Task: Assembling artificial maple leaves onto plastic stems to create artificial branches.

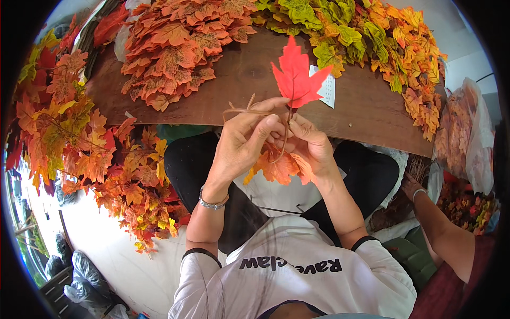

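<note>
In front of my lap, over the table's near edge, both hands are working on a brown artificial leaf stem [285, 144]. My left hand [245, 137] is closed on it, thumb against the fingers, and brown stem ends [241, 110] stick out past the knuckles. My right hand [314, 144] pinches the stem just under a bright red artificial maple leaf [299, 77] that stands upright above the fingers. Orange artificial leaves [280, 167] hang below, between the two hands. Exactly where the fingertips meet the stem is partly hidden.
On the brown table [244, 80] lie piles of orange leaves [175, 53], green-yellow leaves [340, 32] and a white paper slip [325, 87]. Leaf garlands [133, 186] hang at left. At right are a plastic bag of leaves [462, 133] and another person's arm [441, 218].
</note>
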A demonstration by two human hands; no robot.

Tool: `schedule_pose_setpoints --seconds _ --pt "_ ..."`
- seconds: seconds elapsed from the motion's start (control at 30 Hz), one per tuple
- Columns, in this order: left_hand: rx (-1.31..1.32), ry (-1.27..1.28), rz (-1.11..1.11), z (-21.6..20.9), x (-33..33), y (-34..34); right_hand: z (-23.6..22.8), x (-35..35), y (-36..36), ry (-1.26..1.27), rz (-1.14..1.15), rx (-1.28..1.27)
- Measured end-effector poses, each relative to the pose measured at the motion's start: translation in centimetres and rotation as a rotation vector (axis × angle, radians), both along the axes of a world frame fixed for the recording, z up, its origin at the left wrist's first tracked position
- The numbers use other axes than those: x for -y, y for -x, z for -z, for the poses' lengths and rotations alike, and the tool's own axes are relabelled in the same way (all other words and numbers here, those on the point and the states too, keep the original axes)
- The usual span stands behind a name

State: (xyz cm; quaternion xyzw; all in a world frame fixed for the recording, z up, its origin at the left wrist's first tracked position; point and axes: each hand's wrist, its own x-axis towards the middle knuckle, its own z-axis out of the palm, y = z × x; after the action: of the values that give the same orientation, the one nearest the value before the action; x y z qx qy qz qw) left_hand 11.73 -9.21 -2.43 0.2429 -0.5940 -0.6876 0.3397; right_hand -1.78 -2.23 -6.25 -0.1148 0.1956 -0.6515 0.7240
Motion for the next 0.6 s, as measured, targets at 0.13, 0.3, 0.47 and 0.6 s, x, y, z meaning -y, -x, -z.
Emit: schedule_pose_setpoints --seconds 0.13,0.3,0.47,0.6 --pt "0.056 0.102 0.003 0.8 0.5 -0.4 -0.2 -0.1 0.1 -0.071 0.023 -0.005" --pt "-0.146 0.162 -0.122 1.0 0.6 -0.3 -1.1 -0.8 0.2 -0.036 -0.060 0.060" --pt "-0.448 -0.358 -0.002 1.2 0.0 0.4 -0.9 -1.5 -0.1 0.007 -0.275 0.210" --pt "-0.449 -0.432 0.004 1.7 -0.1 0.4 -1.1 -1.7 -1.1 -0.016 -0.289 0.161"
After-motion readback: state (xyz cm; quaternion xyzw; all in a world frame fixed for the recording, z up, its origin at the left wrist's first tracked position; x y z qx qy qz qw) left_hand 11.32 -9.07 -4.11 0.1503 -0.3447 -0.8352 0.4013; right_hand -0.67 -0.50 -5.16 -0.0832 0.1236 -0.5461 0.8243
